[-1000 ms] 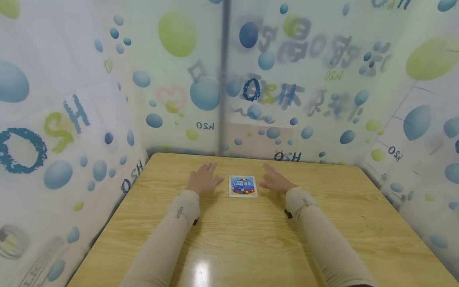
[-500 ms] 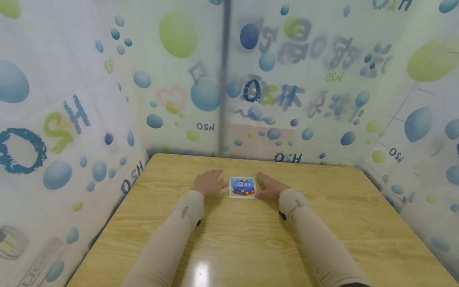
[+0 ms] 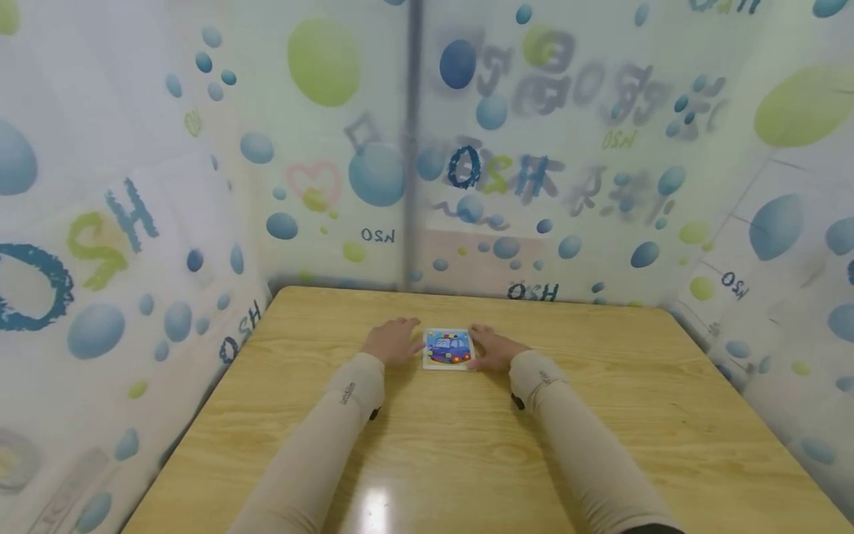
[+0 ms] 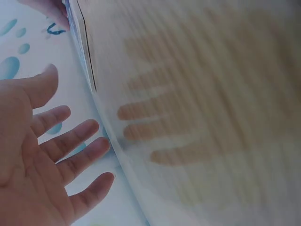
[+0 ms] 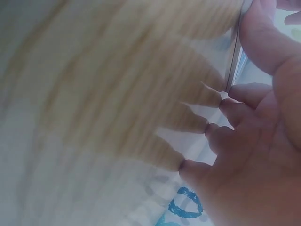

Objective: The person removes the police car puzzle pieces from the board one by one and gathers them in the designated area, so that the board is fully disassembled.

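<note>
On the table [image 3: 440,437] lies a small, flat, square picture board [image 3: 448,349] with a white rim and a blue cartoon police car on it. My left hand [image 3: 392,342] is just left of the board, fingers spread; in the left wrist view a gap shows between the thumb and the board's edge [image 4: 83,44]. From the right, my right hand [image 3: 495,348] touches the board. The right wrist view shows its thumb [image 5: 265,42] and index finger [image 5: 251,94] along the board's thin edge [image 5: 233,61], the other fingertips resting on the tabletop.
Cloth walls [image 3: 320,133] printed with blue and green drops surround the table behind and on both sides. The table's back edge [image 3: 467,297] lies a short way past the hands. Bare wood stretches in front of the board.
Both hands have moved inward toward the board, the right one leftward until it touches the board's right side. The board stays in about the same place.
</note>
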A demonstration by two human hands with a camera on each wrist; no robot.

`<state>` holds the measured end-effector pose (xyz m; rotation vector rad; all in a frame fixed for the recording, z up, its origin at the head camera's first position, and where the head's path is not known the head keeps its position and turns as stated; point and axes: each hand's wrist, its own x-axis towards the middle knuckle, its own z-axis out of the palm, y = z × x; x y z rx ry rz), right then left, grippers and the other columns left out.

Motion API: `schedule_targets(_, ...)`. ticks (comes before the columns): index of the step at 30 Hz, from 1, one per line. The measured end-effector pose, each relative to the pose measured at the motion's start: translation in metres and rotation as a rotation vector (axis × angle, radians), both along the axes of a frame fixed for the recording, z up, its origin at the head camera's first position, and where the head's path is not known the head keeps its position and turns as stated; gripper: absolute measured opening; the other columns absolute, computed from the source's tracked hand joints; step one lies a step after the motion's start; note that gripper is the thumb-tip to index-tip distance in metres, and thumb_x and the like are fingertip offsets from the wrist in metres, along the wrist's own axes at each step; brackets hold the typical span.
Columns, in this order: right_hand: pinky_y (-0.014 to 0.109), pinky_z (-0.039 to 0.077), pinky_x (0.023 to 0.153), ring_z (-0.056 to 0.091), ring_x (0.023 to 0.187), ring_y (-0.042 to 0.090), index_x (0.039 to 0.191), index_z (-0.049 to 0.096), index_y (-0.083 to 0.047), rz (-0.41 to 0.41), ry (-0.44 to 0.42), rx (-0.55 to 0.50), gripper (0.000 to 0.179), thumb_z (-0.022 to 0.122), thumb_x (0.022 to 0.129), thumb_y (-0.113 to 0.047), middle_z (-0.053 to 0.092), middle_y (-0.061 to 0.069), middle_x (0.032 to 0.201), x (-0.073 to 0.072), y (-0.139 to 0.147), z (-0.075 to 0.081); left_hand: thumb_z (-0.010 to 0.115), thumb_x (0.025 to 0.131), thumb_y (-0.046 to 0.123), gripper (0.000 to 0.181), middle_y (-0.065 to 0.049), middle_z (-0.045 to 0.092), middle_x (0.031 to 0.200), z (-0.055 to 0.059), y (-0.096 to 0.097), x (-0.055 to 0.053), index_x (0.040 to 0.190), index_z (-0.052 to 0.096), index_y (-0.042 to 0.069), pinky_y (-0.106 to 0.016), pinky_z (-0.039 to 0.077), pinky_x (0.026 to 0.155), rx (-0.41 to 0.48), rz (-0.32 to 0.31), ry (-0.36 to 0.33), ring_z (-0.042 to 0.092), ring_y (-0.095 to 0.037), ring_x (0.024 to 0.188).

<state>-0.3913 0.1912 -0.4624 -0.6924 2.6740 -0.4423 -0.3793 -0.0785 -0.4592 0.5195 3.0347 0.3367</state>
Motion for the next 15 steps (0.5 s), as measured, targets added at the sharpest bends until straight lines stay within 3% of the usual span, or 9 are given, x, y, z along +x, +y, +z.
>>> schedule_targets(7,0.050,0.012,0.124,0.007,0.154,0.039,0.159,0.015,0.004,0.006,0.007,0.016,0.088,0.064,0.100,-0.038,0.010,0.023,0.167,-0.004,-0.001,-0.006,0.059,0.102,0.041,0.055,-0.015,0.051,0.149,-0.006,0.009,-0.007,0.148,0.050,0.012,-0.053,0.042,0.110,0.003,-0.015,0.016,0.049,-0.034,0.136)
schedule_targets(15,0.051,0.015,0.124,0.009,0.154,0.038,0.159,0.017,0.003,-0.007,0.011,0.028,0.086,0.065,0.100,-0.037,0.012,0.022,0.167,-0.001,-0.003,-0.002,0.062,0.102,0.038,0.049,-0.014,0.056,0.142,-0.001,0.020,-0.007,0.142,0.056,0.010,-0.053,0.044,0.108,0.018,-0.008,-0.029,0.052,-0.034,0.131)
